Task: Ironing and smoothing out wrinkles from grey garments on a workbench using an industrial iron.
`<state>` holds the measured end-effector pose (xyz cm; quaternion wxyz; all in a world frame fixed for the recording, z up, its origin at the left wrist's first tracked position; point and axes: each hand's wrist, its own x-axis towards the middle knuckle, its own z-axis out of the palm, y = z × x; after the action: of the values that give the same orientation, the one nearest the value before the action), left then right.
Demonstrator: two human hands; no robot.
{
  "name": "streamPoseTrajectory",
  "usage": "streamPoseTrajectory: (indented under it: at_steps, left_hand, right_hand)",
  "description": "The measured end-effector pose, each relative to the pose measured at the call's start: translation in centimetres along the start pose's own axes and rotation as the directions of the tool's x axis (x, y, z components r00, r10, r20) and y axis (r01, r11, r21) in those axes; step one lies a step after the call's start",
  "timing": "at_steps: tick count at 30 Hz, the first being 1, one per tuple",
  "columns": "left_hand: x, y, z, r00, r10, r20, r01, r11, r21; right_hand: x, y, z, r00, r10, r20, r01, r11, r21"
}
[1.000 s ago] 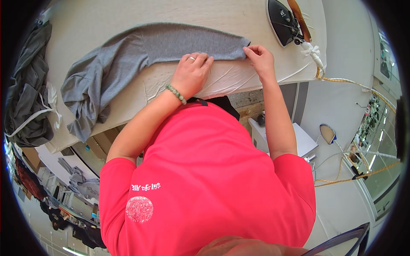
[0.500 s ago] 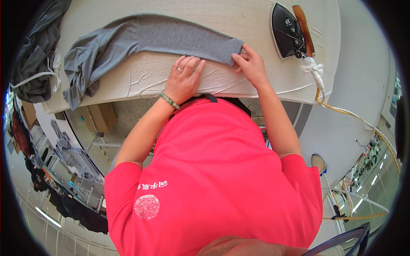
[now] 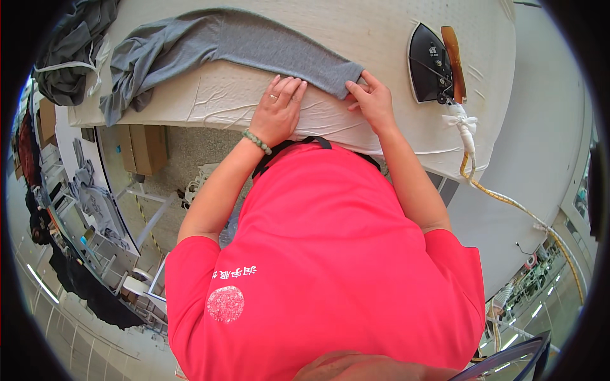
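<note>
A grey knit garment lies on the cloth-covered table, with one long tube, like a sleeve or leg, stretched to the right and its other end bunched in folds at the left. At the tube's right end, my right hand pinches the hem edge between thumb and fingers. My left hand rests with its fingers stretched out on the near edge of the tube, to the left of the other hand. A ring and a bead bracelet are on my left hand and wrist.
On the right of the white covered table stands a black iron with a brown handle; its wrapped cord runs off to the lower right. Dark grey clothing with white drawstrings is heaped at the far left. A cardboard box sits below.
The view has shifted and turned slightly, so the table and iron appear displaced. Both hands keep nearly the same places on the grey garment.
</note>
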<state>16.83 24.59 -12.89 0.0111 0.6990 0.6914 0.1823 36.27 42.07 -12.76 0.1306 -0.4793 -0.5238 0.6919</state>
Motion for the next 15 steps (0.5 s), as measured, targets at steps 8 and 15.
streamPoseTrajectory:
  at_steps: [8,15]
  left_hand:
    - [0.9,0.0,-0.6,1.0,0.016,-0.013,-0.016,1.0,-0.012]
    - [2.2,-0.5,-1.1,0.999,0.029,0.02,-0.027,0.997,-0.078]
  right_hand:
    - [0.2,0.2,-0.2,1.0,-0.013,0.008,0.013,1.0,0.019]
    - [0.1,0.3,-0.2,1.0,0.009,0.002,-0.01,1.0,0.006]
